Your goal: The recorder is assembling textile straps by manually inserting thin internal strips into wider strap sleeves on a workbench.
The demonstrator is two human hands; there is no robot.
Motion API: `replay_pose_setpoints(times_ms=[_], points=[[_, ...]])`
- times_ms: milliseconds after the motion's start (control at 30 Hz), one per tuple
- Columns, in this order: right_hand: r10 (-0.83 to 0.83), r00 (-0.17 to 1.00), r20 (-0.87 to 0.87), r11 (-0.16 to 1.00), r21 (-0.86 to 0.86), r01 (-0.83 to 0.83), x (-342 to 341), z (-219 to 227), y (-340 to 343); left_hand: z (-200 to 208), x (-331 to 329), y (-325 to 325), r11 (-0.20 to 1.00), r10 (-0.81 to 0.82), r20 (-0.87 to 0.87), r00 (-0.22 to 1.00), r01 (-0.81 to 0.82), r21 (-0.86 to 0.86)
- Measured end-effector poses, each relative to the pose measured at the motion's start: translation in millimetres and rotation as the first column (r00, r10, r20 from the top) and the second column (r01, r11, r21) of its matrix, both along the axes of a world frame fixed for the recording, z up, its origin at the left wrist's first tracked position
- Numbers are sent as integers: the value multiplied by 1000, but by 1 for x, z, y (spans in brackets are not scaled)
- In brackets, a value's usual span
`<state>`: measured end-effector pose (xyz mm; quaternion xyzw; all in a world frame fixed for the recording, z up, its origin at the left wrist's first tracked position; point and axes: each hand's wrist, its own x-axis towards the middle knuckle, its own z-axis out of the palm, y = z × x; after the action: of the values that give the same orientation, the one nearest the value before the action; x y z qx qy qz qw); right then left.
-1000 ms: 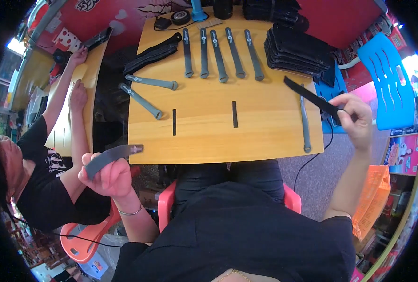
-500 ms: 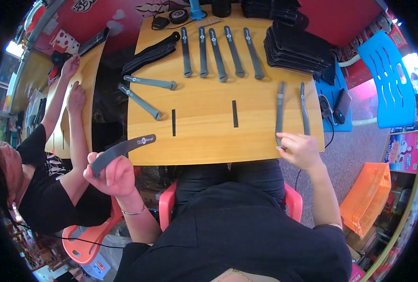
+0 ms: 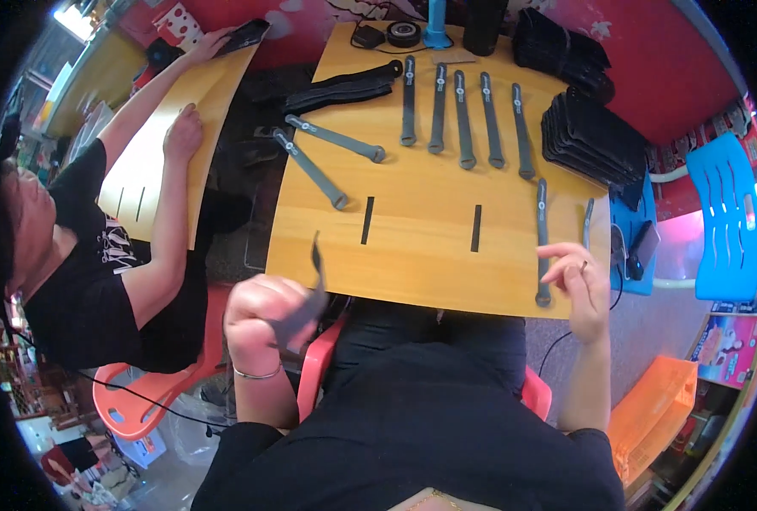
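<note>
My left hand point(image 3: 263, 317) is closed on one end of a dark grey strap point(image 3: 308, 311) just off the table's front edge; the strap is smeared by motion. At the right front, my right hand point(image 3: 581, 285) hovers with its fingers apart and nothing visible in them. Beside it lies a grey strap point(image 3: 542, 247) with a looped end, flat on the table. Another strap point(image 3: 588, 217) runs partly behind that hand. Toward the back lies a row of several like straps point(image 3: 465, 123), and two more slant at the left, one being the nearer strap point(image 3: 314, 173).
Two black marks show on the wooden table point(image 3: 421, 272). A black fabric stack point(image 3: 591, 136), a bundle of black straps point(image 3: 344, 92) and a tape roll point(image 3: 404, 34) sit toward the back. At left a co-worker's hand point(image 3: 184, 132) rests over another table. An orange crate point(image 3: 655, 417) stands at right.
My right hand has let go of the strap, which now lies on the table, and shifted right toward the outer strap. The left hand has swung its strap inward. The whole view has turned.
</note>
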<state>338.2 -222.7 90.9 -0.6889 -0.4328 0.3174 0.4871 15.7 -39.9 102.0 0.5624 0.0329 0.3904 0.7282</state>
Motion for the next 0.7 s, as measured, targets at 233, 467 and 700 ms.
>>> replay_pose_setpoints(times_ms=[233,467,700], points=[[656,674,339,591,323,-739,-66,30,84,18,34,19,863,-293,-403,867,421,279],[617,778,115,754,195,-627,-84,26,89,-3,36,15,933,358,-487,796,-296,202],[202,944,259,902,327,-283,-95,11,94,-19,67,-24,950,210,-559,802,-32,312]])
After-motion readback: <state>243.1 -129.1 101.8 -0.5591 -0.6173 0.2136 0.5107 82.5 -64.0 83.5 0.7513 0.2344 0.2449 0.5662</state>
